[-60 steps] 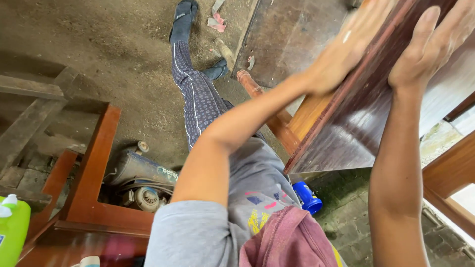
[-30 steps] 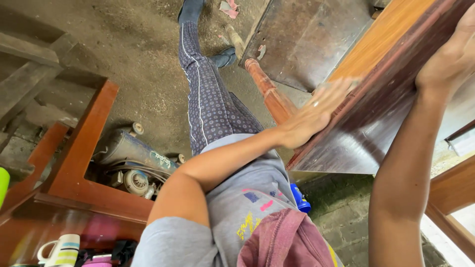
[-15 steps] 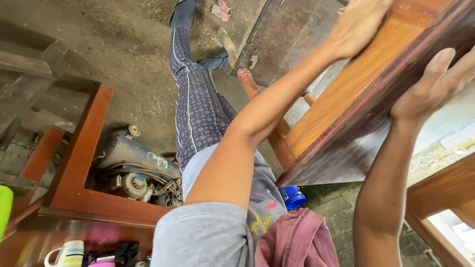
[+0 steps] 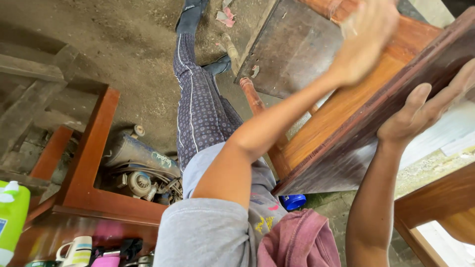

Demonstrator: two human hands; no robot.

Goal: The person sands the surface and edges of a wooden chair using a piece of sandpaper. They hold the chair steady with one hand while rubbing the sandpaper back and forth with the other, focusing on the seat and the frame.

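Two bare hands are on the tilted reddish-brown wooden furniture panel at the right of my view, and room around it is tight. Its lower corner hangs just above the grey shirt, beside a turned wooden leg; a second wooden frame edge crowds the near right. Far left, the dirt floor lies open. Near left, a red-brown wooden frame borders a grey motor machine.

My left hand is blurred, lying flat and open on the panel's orange-toned face near its far end; I cannot tell whether it holds anything. My right hand is spread open, fingers pressed against the panel's dark edge without closing around it. So the panel sits between both hands, left on top, right bracing the side.
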